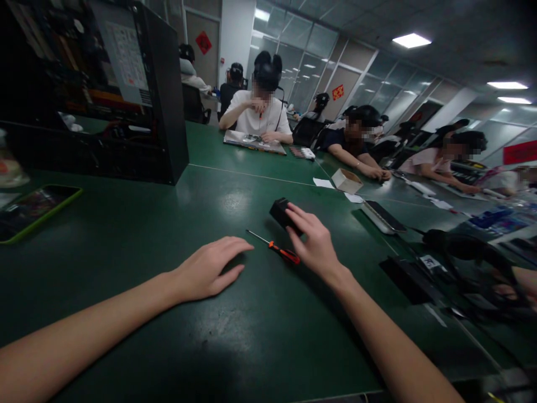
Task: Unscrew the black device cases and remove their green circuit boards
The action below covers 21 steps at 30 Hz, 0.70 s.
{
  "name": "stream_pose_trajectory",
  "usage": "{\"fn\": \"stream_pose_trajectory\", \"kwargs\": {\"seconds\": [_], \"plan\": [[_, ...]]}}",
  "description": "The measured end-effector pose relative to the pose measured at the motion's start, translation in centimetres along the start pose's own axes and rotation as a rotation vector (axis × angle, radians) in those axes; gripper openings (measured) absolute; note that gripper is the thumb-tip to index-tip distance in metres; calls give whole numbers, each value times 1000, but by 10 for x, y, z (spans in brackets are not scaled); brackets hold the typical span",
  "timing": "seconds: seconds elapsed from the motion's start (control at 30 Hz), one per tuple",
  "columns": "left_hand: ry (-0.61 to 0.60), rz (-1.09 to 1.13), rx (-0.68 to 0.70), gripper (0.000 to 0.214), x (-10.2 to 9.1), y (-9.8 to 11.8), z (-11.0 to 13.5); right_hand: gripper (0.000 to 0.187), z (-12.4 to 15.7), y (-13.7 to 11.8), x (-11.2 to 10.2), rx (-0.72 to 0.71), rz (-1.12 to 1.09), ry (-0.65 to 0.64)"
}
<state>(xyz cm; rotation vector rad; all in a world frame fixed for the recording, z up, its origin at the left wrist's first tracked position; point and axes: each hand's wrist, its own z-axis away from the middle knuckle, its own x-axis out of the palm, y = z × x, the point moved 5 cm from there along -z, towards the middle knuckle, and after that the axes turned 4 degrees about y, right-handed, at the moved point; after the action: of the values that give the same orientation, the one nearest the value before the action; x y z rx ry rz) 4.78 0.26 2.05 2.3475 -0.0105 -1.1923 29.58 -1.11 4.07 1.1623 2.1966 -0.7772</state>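
Note:
My right hand (314, 240) is at the right end of a small black box (280, 210) on the green table, its fingers over the top and its thumb along the near side. The fingers cover part of the box. A screwdriver (274, 249) with a red and black handle lies just in front of the box, its thin shaft pointing up and to the left. To the left of the screwdriver, my left hand (210, 267) hovers at or rests on the table. Its fingers and thumb are apart, with nothing between them.
An opened black computer case (161, 112) stands at the back left. A green-edged phone (42, 207) lies at the left. Rightward are a cardboard box (347, 182), a white-and-black device (382, 217) and dark cabled gear (453, 252). Several people sit across the table.

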Motion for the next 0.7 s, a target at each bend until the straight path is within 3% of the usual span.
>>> {"fn": "stream_pose_trajectory", "kwargs": {"seconds": [0.13, 0.27, 0.4, 0.53, 0.63, 0.7], "plan": [[256, -22, -168, 50, -11, -15, 1, 56, 12, -75, 27, -216, -136, -158], [228, 43, -232, 37, -9, -21, -1, 50, 26, -99, 48, -258, -112, -315], [173, 90, -274, 32, -6, -21, -3, 47, 20, -87, 34, -251, -131, -361], [227, 98, -388, 31, -8, -29, -3, 44, 8, -42, 17, -22, 42, -439], [281, 123, -499, 30, -11, -38, -2, 43, 9, -13, 20, 105, 142, -608], [280, 140, -520, 31, -11, -40, -1, 34, 12, -4, 26, 136, 115, -643]]}}
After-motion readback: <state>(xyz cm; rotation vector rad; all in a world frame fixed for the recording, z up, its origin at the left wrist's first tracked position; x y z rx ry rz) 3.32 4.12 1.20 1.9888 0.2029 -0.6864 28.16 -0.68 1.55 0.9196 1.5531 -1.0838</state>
